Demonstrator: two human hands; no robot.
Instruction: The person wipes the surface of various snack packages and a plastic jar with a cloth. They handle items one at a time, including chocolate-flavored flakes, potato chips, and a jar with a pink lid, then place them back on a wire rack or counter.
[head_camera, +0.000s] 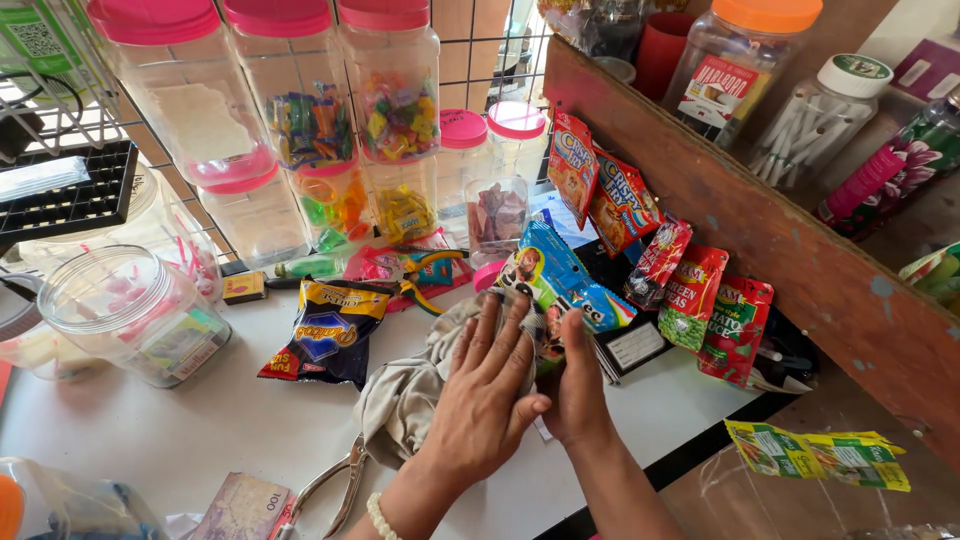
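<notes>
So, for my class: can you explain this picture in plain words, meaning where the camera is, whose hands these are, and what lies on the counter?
There is one picture, taken by a camera worn on a person's head, looking down at their own two bare hands. No machine is involved.

The left hand lies flat on a crumpled grey cloth. The right hand is beside it, touching the edge of a blue snack packet; whether it grips anything is hard to tell.

On the white counter lie a dark blue and yellow snack bag, a clear plastic jar on its side, metal tongs and red and green sachets. Behind stand pink-lidded clear jars of sweets.
</notes>
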